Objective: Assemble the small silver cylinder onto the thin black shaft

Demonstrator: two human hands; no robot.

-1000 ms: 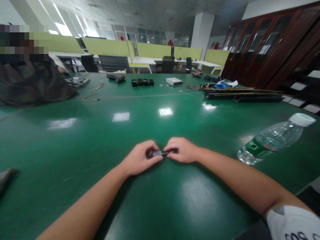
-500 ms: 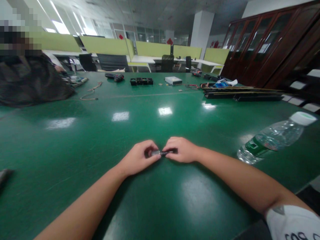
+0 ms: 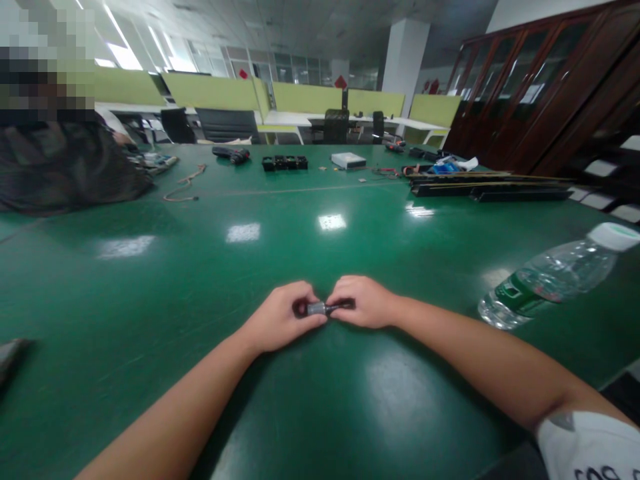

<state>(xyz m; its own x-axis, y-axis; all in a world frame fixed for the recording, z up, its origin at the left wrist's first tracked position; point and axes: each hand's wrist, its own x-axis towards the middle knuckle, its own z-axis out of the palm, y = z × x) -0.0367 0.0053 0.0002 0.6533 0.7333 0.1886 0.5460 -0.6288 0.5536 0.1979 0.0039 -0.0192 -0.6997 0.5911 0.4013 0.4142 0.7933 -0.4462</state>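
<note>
My left hand is closed, thumb and fingers gripping a small silver-grey cylinder just above or on the green table. Opposite it, my right hand pinches a slim dark piece that meets the cylinder's right end. The two hands almost touch at the fingertips. Fingers cover parts of both pieces, and their exact kind is too small to make out.
A clear water bottle with a green label is at the right. Farther back are a black drill-like tool, black blocks, a white box and dark rails. A person in dark clothing sits at the far left.
The left fingers have shifted slightly, and more of the silver cylinder shows between the hands. The right hand keeps its pinch in nearly the same place. The view has shifted a little.
</note>
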